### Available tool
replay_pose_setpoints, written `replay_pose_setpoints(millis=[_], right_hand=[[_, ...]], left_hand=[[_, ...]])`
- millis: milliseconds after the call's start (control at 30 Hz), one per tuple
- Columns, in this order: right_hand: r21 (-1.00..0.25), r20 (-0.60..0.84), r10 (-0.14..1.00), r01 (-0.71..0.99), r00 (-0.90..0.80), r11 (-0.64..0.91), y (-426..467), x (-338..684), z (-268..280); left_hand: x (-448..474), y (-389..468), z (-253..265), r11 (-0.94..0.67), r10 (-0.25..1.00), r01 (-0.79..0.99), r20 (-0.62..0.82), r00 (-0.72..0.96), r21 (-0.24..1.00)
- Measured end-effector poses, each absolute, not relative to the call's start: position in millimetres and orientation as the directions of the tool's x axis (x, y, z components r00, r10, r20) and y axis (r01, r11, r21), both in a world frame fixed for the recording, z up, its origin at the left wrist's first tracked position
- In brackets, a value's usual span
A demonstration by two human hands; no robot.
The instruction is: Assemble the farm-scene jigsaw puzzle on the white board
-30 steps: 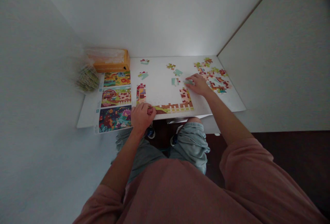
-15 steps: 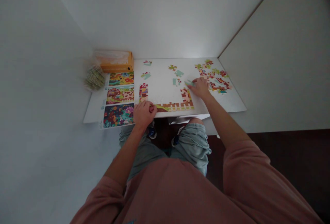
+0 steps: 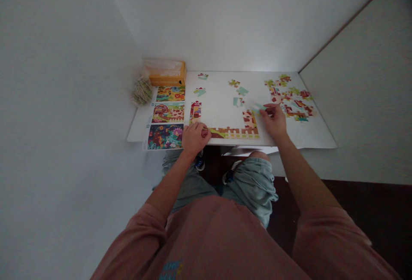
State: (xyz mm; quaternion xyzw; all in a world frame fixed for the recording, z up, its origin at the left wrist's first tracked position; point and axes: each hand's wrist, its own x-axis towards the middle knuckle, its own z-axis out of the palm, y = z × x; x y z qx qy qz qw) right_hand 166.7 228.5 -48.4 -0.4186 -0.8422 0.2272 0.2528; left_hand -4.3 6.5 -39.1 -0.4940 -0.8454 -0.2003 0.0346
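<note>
My right hand [image 3: 274, 122] pinches a pale green puzzle piece [image 3: 258, 108] between thumb and fingers, just right of the partly joined jigsaw [image 3: 241, 134]. That jigsaw shows a white fence along its bottom, a cow-patterned part at the right and a red barn part [image 3: 196, 110] at the left. Resting on its lower left corner is my left hand [image 3: 195, 138], fingers curled in; whatever lies under them is hidden. Inside and above the frame lie loose pieces: a pale green one [image 3: 238, 101], another [image 3: 242, 91], a yellow-green one [image 3: 234, 83] and a red-tipped one [image 3: 199, 92].
Many loose puzzle pieces [image 3: 298, 107] are heaped at the right of the white table [image 3: 317, 136]. A sheet with three pictures [image 3: 168, 112] lies at the left. Behind it stand an orange box [image 3: 167, 75] and a blurred plant-like bundle [image 3: 142, 91]. Walls border the table.
The view has swung, so the whole table sits further right in the picture. My right hand has drawn back slightly and turned, with the pale green piece in its fingers. My left hand stays at the corner.
</note>
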Motion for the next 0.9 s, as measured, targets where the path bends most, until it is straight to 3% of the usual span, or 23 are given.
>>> replay_pose_setpoints(millis=[700, 900], right_hand=[[-0.616, 0.22, 0.725, 0.483, -0.653, 0.622, 233.8, 170.8, -49.0], [-0.622, 0.24, 0.641, 0.391, -0.729, 0.678, 227.3, 167.3, -45.3]], left_hand=[[-1.5, 14.1, -40.0, 0.434, 0.833, 0.844, 0.218, -0.509, 0.314], [-2.1, 14.2, -41.0, 0.422, 0.836, 0.855, 0.236, -0.496, 0.303]])
